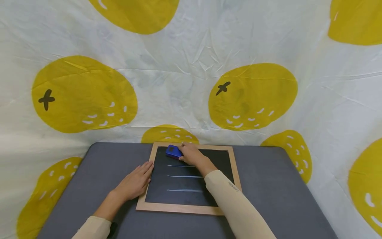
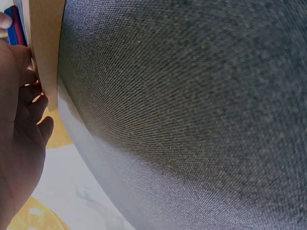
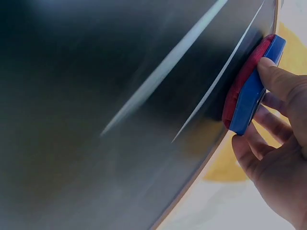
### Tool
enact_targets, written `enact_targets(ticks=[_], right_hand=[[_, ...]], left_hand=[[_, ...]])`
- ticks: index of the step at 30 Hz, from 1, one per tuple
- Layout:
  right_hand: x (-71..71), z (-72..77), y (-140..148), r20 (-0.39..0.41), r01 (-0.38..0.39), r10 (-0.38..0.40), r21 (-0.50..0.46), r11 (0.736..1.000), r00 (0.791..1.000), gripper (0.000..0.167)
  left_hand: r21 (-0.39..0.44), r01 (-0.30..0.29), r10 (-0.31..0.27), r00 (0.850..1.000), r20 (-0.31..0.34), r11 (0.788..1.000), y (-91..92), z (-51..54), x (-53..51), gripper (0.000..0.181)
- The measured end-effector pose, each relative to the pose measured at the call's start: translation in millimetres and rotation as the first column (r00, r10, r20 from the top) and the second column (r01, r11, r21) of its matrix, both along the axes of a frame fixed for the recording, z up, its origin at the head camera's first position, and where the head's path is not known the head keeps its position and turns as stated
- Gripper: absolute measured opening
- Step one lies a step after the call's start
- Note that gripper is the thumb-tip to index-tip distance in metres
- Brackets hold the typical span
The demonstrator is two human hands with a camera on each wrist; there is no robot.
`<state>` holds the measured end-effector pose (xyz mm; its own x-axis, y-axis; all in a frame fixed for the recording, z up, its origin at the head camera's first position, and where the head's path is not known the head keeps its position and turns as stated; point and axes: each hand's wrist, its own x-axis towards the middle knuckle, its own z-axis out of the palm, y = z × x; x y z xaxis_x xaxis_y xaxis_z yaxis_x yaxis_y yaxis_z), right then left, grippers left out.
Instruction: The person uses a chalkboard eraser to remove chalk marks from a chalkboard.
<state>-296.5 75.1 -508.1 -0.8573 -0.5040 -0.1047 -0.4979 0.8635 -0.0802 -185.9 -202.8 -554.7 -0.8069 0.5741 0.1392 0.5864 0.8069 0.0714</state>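
A wood-framed chalkboard lies on the grey table, with three pale chalk lines across its dark face. My right hand grips a blue board eraser near the board's far edge, above the topmost line. In the right wrist view the eraser shows a red felt side turned to the board, thumb on one side and fingers on the other. My left hand rests against the left side of the wooden frame, its fingers extended along it.
The grey table stretches out on both sides of the board. Behind and around it hangs a white cloth printed with big yellow fruit shapes. My right forearm crosses over the board's right part.
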Motion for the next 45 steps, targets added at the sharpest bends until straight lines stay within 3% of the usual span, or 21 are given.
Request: enact_targets(ticks=[11,15,22,34,45], right_hand=[[-7.6,0.9,-36.9,-0.006,-0.013,0.013,0.045,0.999,1.0,0.06],[-9.4,1.2,-42.4,-0.013,-0.05,0.052,0.077,0.996,0.999,0.06],[-8.8,7.3,-42.5,0.048,-0.093,0.09,0.059,0.994,0.995,0.061],[-12.0,10.6,-22.1,0.084,-0.13,0.134,-0.044,0.99,0.987,0.061],[-9.0,11.5,29.9,0.105,-0.114,0.125,-0.105,0.988,0.987,0.062]], left_hand=[[-0.025,-0.013,0.012,1.0,-0.016,1.0,5.7,1.0,-2.9,0.056],[-0.025,-0.023,0.023,1.0,0.004,0.999,7.0,0.8,-3.3,0.056],[-0.027,-0.029,0.03,0.999,0.021,0.999,8.5,4.0,-3.3,0.057],[-0.015,-0.039,0.039,0.998,0.042,0.999,10.8,6.9,-6.2,0.057],[-0.004,-0.021,0.021,1.0,0.014,1.0,8.7,5.8,-8.3,0.056]])
